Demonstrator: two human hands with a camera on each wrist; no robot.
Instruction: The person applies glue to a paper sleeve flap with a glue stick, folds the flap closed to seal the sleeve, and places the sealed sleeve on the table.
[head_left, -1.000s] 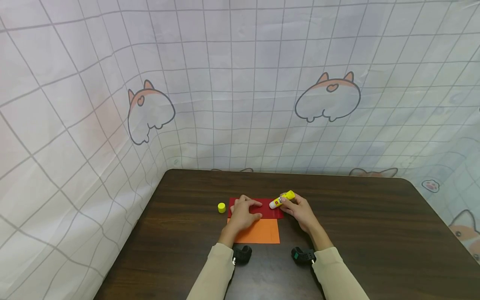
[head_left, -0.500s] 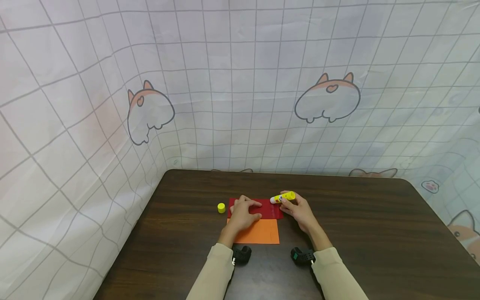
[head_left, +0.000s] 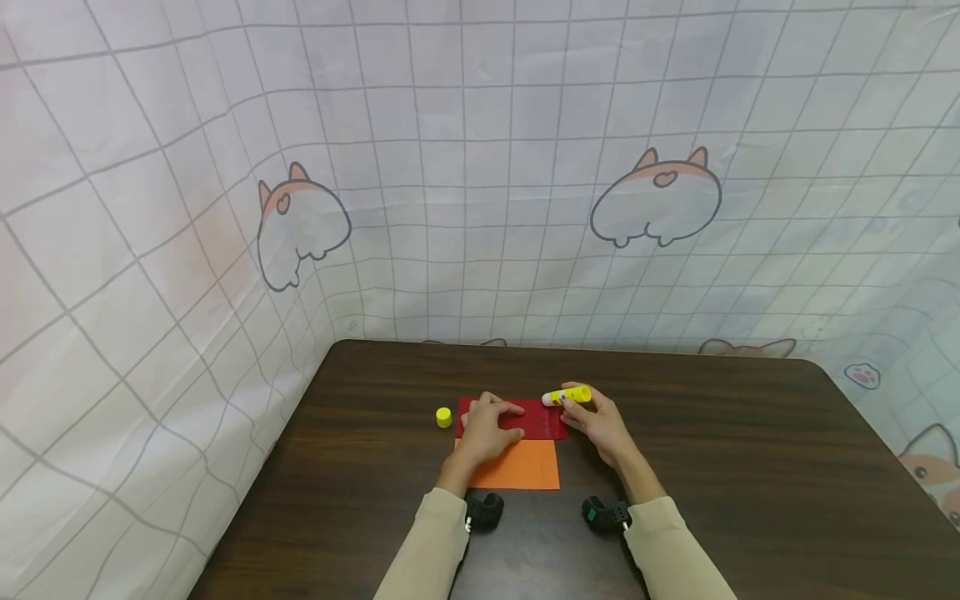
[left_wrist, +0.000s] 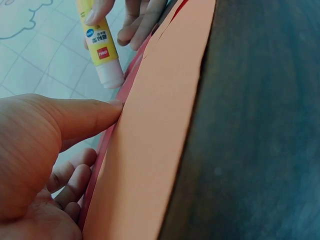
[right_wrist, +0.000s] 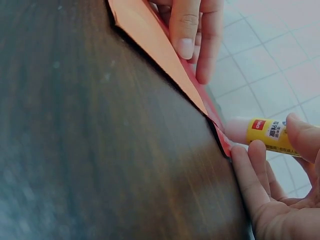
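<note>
Fingers of the left hand point(head_left: 486, 427) lie spread and flat, pressing the red paper point(head_left: 534, 421) onto the dark table point(head_left: 750, 467), with the orange paper point(head_left: 525, 468) overlapping just near it. At the red sheet's far right corner, the right hand point(head_left: 600, 423) pinches the yellow glue stick point(head_left: 567, 395), tip aimed left at the paper's edge. Left of the papers sits a yellow cap point(head_left: 443, 417).

yellow cap point(head_left: 443, 417) (left) seemingly the sole obstacle.
</note>
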